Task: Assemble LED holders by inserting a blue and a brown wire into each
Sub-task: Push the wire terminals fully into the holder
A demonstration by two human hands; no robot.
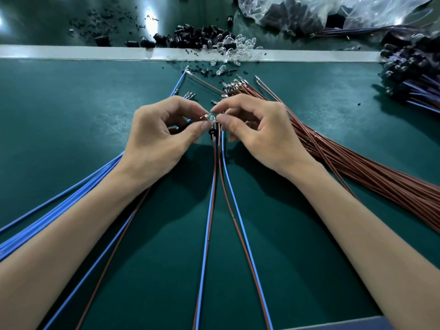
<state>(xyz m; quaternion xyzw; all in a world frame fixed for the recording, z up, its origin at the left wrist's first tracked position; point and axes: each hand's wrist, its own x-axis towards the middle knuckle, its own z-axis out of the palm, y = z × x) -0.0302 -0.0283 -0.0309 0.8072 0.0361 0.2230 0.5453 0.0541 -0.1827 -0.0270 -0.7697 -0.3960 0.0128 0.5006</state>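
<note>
Together, the left hand [154, 139] and right hand [262, 134] pinch a clear LED [210, 119] midway between them.

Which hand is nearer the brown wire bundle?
Right. The right hand is beside the left edge of the brown wire bundle; the left hand is farther left, beyond the LED both pinch.

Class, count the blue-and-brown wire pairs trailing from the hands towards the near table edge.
3. The left pair runs under the left forearm, the middle pair drops straight, the right pair beside it. Forearms may hide others.
</note>
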